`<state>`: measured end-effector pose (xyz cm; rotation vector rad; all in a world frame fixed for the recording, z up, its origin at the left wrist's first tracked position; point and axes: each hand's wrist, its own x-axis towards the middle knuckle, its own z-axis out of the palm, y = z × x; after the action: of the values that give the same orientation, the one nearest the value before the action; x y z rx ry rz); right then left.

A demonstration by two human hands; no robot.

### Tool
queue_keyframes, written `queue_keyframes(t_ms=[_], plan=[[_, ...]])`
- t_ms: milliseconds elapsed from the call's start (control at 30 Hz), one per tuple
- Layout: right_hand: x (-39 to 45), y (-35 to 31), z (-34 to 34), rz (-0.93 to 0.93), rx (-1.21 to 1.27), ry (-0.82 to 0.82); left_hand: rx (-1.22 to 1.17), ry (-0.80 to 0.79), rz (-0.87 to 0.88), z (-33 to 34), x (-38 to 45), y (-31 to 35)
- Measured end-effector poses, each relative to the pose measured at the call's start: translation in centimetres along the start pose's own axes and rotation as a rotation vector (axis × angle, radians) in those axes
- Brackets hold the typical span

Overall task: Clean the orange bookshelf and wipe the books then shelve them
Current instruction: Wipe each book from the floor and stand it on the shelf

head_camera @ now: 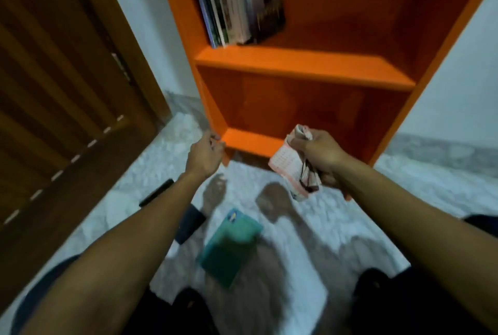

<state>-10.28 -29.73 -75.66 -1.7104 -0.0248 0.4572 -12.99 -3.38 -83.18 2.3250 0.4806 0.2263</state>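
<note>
The right hand (320, 151) grips a cloth (293, 170) before the bookshelf (296, 62); the left hand (204, 155), fingers relaxed, touches its near-left corner. Books (237, 3) stand above.

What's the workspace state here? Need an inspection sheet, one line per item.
Surface: pale marbled floor, blurred.
Job's things: orange bookshelf; books standing at the left of the upper shelf; lower shelf holds nothing visible; teal book lying on the floor; cloth bunched.
Clutter: dark book beside the teal one; slim black object, too blurred to identify.
Grippers: left hand at the bookshelf's lower left corner, fingers loosely curled, holding nothing; right hand grips the cloth.
Cables: nothing seen.
Surroundings: wooden door at left, white walls.
</note>
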Motion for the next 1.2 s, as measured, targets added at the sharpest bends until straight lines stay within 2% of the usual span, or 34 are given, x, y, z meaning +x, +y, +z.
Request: queue_keyframes(t_ms=[167, 267, 433, 633, 900, 1033, 1200], plan=[[-1.4, 5.3, 0.4, 0.125, -0.056, -0.002, 0.008, -0.241, -0.300, 5.3, -5.5, -6.2], [-2.2, 7.1, 0.6, 0.170, -0.080, -0.014, 0.053, -0.344, -0.398, 8.0, -8.3, -9.9], [-2.1, 8.5, 0.9, 0.191, -0.112, -0.027, 0.128, -0.416, -0.493, 10.4, -10.7, -13.9], [-0.4, 9.9, 1.5, 0.204, -0.076, -0.036, 0.207, -0.439, -0.508, 12.0, -10.2, -15.7], [0.9, 12.2, 2.0, 0.242, -0.034, -0.020, 0.359, -0.485, -0.655, 14.6, -11.6, -17.8], [1.2, 12.8, 2.4, 0.259, -0.037, -0.033, 0.522, -0.446, -0.646, 15.3, -12.2, -17.7], [1.5, 12.8, 2.9, 0.265, -0.019, -0.047, 0.507, -0.397, -0.697, 15.4, -11.8, -18.0]])
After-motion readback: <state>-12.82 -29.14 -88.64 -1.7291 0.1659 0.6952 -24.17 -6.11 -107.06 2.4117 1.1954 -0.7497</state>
